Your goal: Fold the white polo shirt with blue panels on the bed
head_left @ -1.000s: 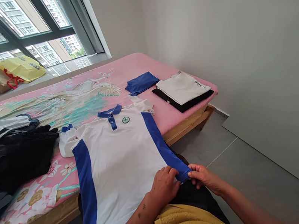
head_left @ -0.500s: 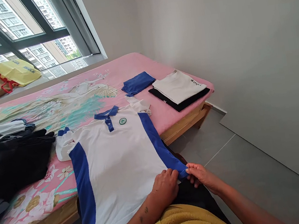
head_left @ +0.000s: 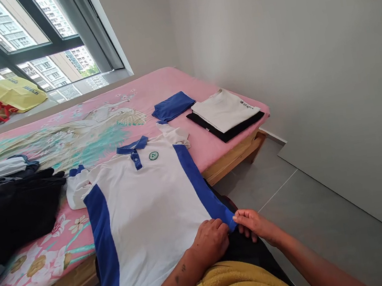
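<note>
A white polo shirt (head_left: 149,202) with blue side panels, a blue collar and a round green badge lies face up on the bed's near edge, its lower part hanging over onto my lap. My left hand (head_left: 210,241) rests on the shirt's bottom hem, fingers curled onto the cloth. My right hand (head_left: 252,224) pinches the blue lower right corner of the same hem. The two hands almost touch.
The bed (head_left: 236,152) has a pink flowered sheet and a wooden frame. A dark pile of clothes (head_left: 12,205) lies at the left. Folded blue cloth (head_left: 172,105) and a folded white-on-black stack (head_left: 226,113) sit far right. Bags (head_left: 5,95) stand on the window sill. A grey wall is at the right.
The view has drifted slightly right, so everything sits a little further left. Both hands stay at the shirt's lower right corner with little change of grip.
</note>
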Demonstrator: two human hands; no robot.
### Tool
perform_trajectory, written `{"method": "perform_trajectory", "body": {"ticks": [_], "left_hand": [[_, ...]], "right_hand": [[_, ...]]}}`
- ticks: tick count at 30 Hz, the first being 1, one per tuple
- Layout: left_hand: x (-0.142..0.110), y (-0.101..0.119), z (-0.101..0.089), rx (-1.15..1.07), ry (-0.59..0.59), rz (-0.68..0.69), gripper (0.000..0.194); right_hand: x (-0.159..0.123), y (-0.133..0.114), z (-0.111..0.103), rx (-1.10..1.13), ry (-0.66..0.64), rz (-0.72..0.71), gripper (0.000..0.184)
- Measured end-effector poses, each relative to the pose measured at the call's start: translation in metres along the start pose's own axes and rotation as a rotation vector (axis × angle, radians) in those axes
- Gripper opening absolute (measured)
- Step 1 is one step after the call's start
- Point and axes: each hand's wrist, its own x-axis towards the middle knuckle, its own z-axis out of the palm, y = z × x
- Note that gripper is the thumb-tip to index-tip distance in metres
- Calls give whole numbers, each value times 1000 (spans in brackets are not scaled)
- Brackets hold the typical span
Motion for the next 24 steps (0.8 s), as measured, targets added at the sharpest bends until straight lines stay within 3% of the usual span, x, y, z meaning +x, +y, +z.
{"method": "perform_trajectory", "body": {"ticks": [7, 10, 13, 16, 19, 24], "left_hand": [[-1, 1, -5, -87, 81, -30, 11], [2, 9, -14, -120, 157, -72, 30], [9, 18, -19, -119, 236, -144, 36], [12, 19, -19, -149, 278, -221, 19], [7, 11, -23, -317, 335, -315, 13], [-25, -10, -43, -717, 494, -585, 24]], "right_hand": [[-7, 7, -5, -69, 23, 40, 24], [-13, -3, -2, -69, 39, 12, 31], [-19, -20, 8, -117, 39, -116, 35], [-25, -39, 22, -301, 104, -317, 35], [-26, -57, 33, -374, 81, -437, 34], [7, -75, 34, -169, 123, -466, 32]]}}
